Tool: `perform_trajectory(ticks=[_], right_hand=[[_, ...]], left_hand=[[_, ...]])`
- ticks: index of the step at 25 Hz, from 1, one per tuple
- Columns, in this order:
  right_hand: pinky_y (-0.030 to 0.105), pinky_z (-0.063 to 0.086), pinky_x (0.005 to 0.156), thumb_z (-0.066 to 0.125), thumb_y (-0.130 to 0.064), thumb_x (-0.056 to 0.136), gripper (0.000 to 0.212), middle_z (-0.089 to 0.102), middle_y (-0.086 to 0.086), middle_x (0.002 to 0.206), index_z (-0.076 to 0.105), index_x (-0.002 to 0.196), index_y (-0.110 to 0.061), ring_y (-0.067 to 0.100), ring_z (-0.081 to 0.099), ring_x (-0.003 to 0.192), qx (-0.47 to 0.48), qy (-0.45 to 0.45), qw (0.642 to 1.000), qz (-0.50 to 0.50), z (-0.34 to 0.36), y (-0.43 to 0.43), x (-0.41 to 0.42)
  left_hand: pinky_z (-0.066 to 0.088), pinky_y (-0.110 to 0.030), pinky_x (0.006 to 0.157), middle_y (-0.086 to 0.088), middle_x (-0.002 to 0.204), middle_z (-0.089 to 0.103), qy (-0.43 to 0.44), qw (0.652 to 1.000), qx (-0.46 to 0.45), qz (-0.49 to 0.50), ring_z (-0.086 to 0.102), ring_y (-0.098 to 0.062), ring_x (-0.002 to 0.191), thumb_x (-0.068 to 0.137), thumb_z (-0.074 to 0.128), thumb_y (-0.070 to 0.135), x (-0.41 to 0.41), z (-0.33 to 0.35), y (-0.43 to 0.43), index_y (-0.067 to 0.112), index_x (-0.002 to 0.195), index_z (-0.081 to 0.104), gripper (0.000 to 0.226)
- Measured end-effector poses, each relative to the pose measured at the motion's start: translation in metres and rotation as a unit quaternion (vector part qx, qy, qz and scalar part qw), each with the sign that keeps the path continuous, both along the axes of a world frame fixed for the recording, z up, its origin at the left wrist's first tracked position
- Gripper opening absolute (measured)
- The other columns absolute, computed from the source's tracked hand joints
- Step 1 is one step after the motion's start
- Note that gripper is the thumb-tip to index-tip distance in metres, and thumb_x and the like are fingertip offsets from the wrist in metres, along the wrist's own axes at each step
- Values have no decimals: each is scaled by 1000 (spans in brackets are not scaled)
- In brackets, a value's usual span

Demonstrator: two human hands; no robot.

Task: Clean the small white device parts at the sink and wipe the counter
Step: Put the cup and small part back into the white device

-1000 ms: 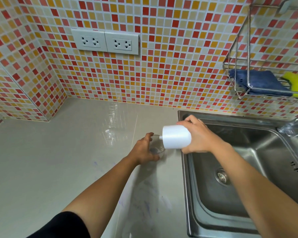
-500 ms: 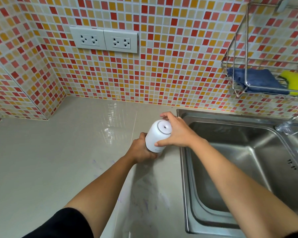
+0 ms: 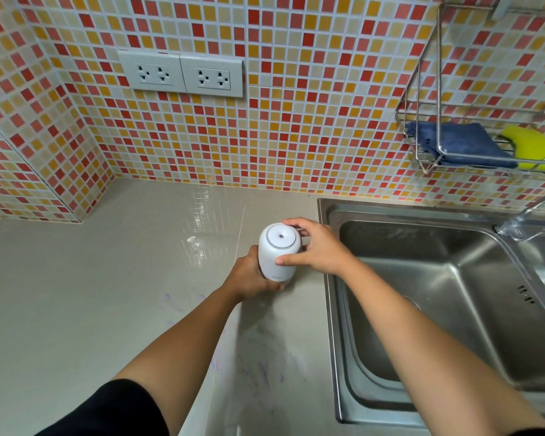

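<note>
Both of my hands were on the white device (image 3: 279, 251), which stood upright on the beige counter (image 3: 76, 309), just beside the left rim of the steel sink (image 3: 453, 309). My left hand (image 3: 249, 278) was wrapped around its lower part from the seven o'clock side, fingers closed against the base. My right hand (image 3: 320, 247) grasped the upper body from three o'clock, thumb pressed on the near side of the shell and fingers curled over the far edge of the cap. A small hole sat in the middle of the round top, ringed by a grey band.

Faint purplish smears marked the counter at six o'clock from the device, between my forearms. At eleven o'clock, high on the red, orange and yellow mosaic wall (image 3: 296, 121), two grey double sockets (image 3: 181, 73) sat side by side. At two o'clock a wire rack (image 3: 422, 158) hung on the wall, holding a folded blue cloth (image 3: 460, 143) and, to its right, a yellow sponge (image 3: 529, 146), the two touching. A faucet (image 3: 516, 225) stood at the sink's back edge, at three o'clock. My left sleeve (image 3: 117, 410) was black
</note>
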State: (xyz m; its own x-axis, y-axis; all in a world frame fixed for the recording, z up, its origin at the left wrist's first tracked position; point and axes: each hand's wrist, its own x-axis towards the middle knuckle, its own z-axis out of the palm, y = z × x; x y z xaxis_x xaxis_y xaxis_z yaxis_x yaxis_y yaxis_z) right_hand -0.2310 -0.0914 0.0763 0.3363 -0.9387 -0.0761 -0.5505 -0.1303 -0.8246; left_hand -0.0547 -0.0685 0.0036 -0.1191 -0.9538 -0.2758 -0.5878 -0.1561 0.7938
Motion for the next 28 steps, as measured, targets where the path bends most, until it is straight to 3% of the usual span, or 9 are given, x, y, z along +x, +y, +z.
perform_trajectory(ticks=[5, 9, 14, 18, 21, 23, 26, 28], right_hand=[[39, 51, 92, 89, -34, 53, 81, 57, -5, 123, 53, 125, -24, 13, 53, 109, -5, 14, 1000, -12, -13, 0, -1], [41, 50, 93, 88, -35, 52, 81, 57, -5, 124, 52, 124, -24, 13, 54, 109, 0, 27, 1000, -3, -26, 0, 1], [41, 38, 105, 80, -47, 63, 85, 43, -3, 139, 37, 135, -29, 18, 44, 124, 6, 33, 999, 12, -32, 9, 2], [27, 28, 104, 53, -43, 89, 58, 37, -2, 144, 34, 140, -20, 9, 34, 130, -159, 0, 985, -74, 20, 14, -21], [22, 25, 104, 42, -35, 95, 47, 42, 4, 141, 38, 137, -14, 3, 33, 125, -310, 35, 942, -123, 70, 7, -76], [24, 25, 106, 35, -33, 97, 46, 43, 6, 141, 39, 137, -11, 7, 34, 128, -369, 74, 914, -149, 97, -2, -124], [35, 25, 110, 29, -33, 94, 51, 41, 12, 143, 37, 138, -7, 23, 36, 132, -386, 160, 890, -185, 124, -22, -206], [40, 23, 113, 26, -33, 94, 54, 34, 13, 148, 31, 141, -7, 27, 31, 135, -341, 237, 885, -211, 131, -35, -260]], left_hand=[[49, -29, 89, 1, 119, 60, -13, 999, 11, -39, 60, -18, 105, 60, 86, 26, 6, -5, -4, 19, 136, 37, 91], [45, -33, 101, -6, 137, 50, -45, 997, 23, -66, 51, -24, 123, 70, 70, 10, 23, 1, -11, 18, 143, 29, 84], [41, -31, 100, -13, 143, 44, -62, 997, -40, 35, 44, -29, 130, 80, 51, -14, 29, 41, -16, 10, 143, 34, 69], [40, -26, 100, -6, 134, 54, 37, 979, -179, 93, 51, -18, 123, 88, 48, -9, -13, 119, -20, 12, 135, 46, 51], [44, -21, 95, 0, 127, 58, 105, 954, -276, 46, 55, -8, 113, 91, 49, 0, -73, 183, -19, 13, 130, 50, 41], [44, -10, 89, 2, 125, 59, 129, 938, -322, -5, 55, -4, 109, 91, 48, 3, -119, 215, -22, 14, 129, 52, 40], [41, 1, 81, -1, 125, 60, 91, 927, -357, -71, 55, -4, 106, 91, 48, 6, -191, 245, -33, 11, 129, 52, 39], [41, -10, 89, -6, 127, 60, 45, 931, -349, -95, 57, -12, 111, 92, 47, 8, -231, 252, -49, 8, 130, 51, 38]])
